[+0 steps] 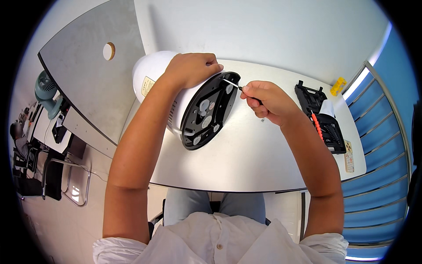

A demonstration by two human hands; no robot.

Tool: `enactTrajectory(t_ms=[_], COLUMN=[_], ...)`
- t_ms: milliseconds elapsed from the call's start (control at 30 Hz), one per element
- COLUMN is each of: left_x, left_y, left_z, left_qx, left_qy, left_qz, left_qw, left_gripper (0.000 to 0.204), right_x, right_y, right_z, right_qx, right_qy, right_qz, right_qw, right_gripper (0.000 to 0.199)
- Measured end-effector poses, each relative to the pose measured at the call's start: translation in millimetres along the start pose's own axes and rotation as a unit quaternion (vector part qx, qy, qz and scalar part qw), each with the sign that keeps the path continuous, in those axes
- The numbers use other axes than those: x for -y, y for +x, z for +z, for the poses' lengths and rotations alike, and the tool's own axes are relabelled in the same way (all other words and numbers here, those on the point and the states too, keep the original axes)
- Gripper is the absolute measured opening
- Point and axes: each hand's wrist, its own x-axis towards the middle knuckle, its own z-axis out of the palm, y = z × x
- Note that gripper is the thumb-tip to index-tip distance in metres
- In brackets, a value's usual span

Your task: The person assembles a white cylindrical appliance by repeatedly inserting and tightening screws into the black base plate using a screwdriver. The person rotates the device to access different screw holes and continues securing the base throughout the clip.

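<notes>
Toward the left on the table, our left hand is steadying the tilted appliance, fingers pressed together; our right hand is pinching a screwdriver at its far end. Fastening work, we're judging; next turn is needing steady alignment.

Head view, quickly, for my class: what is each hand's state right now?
Left hand: laid on the white rounded appliance; grip cannot be told.
Right hand: closed, holding a screwdriver.
</notes>
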Motion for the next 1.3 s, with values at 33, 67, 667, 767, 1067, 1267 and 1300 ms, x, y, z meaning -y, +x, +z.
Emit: enactTrajectory(t_ms=[33, 67, 667, 767, 1067, 1267, 1300], left_x=[-0.1, -0.2, -2.1, -2.3, 0.4, -2.4, -1.6], left_y=[0.7, 1.3, 3.6, 4.8, 25.9, 36.9, 37.4], left_z=[-0.6, -1.0, 1.5, 0.5, 5.9, 5.5, 5.7], left_qx=[-0.001, -0.001, -0.021, -0.008, 0.016, 0.043, 0.046], left_qy=[0.002, 0.003, -0.018, -0.015, 0.008, 0.005, 0.000], left_qz=[0.000, 0.001, -0.010, -0.014, 0.004, 0.013, 0.012], left_qw=[1.000, 1.000, 1.000, 1.000, 1.000, 0.999, 0.999], left_gripper=[0.042, 0.042, 0.043, 0.043, 0.046, 0.050, 0.050], right_x=[-4.0, -6.4, -97.9, -129.1, -138.9, -157.9, -161.1], right_y=[1.9, 2.6, 10.0, 17.9, 37.0, 39.2, 40.2], right_z=[-2.3, -3.5, -93.3, -96.5, -79.0, -77.7, -77.5], right_qx=[0.018, 0.035, -0.314, -0.256, -0.306, -0.326, -0.323], right_qy=[0.034, 0.068, -0.444, -0.418, -0.476, -0.548, -0.552], right_qz=[0.007, 0.014, -0.128, -0.098, 0.019, -0.076, -0.075], right_qw=[0.999, 0.997, 0.830, 0.866, 0.824, 0.767, 0.765], right_gripper=[0.022, 0.023, 0.023, 0.019, 0.019, 0.019, 0.019])
